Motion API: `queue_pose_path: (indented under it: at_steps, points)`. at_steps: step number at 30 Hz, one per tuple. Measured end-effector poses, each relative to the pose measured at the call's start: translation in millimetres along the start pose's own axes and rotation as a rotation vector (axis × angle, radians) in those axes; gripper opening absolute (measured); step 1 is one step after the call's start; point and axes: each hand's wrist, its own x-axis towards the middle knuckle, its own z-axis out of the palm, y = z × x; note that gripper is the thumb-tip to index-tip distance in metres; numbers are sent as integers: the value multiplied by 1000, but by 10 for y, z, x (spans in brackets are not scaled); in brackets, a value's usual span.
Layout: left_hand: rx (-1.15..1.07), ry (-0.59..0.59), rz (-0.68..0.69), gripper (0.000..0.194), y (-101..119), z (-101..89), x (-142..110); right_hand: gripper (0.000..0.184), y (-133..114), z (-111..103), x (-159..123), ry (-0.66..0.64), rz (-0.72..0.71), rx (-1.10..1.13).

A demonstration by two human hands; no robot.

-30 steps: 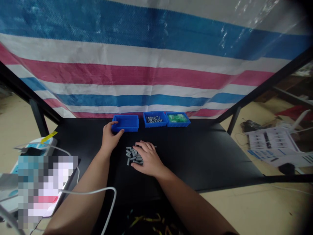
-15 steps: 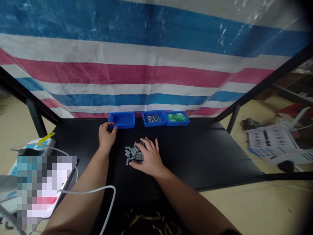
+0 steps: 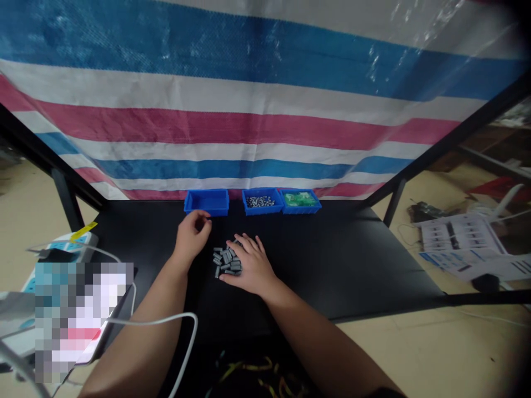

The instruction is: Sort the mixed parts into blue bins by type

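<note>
While a spread right hand (image 3: pixel 251 266) corrals gray pieces (image 3: pixel 224 261), the left hand (image 3: pixel 191 235), fingers pinched together, hovers near an empty blue bin (image 3: pixel 206 202).

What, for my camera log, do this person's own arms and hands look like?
The left hand and right hand are bare: no gloves, and no ring, watch or bracelet shows. The left forearm and right forearm are uncovered. A dark edge by the right arm, at the bottom of the view, may be a cuff; I cannot tell. A white cable crosses the left forearm.
</note>
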Motion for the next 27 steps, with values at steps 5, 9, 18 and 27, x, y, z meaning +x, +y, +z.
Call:
queue_pose_path:
  at_steps: [5, 9, 18, 27]
  points:
    - [-5, -397, 130, 34, 110, 112, -167, 90, 22, 8, -5, 1, 1, 20]
    - [37, -536, 176, 46, 180, 95, -399, 95, 44, 34, -11, 22, 21, 54]
    - [192, -659, 271, 94, 296, 0, -708, 90, 311, -240, -66, 238, -81, 208]
    - [311, -667, 327, 131, 313, 211, -677, 64, 1206, -439, 330, 450, 210, -70]
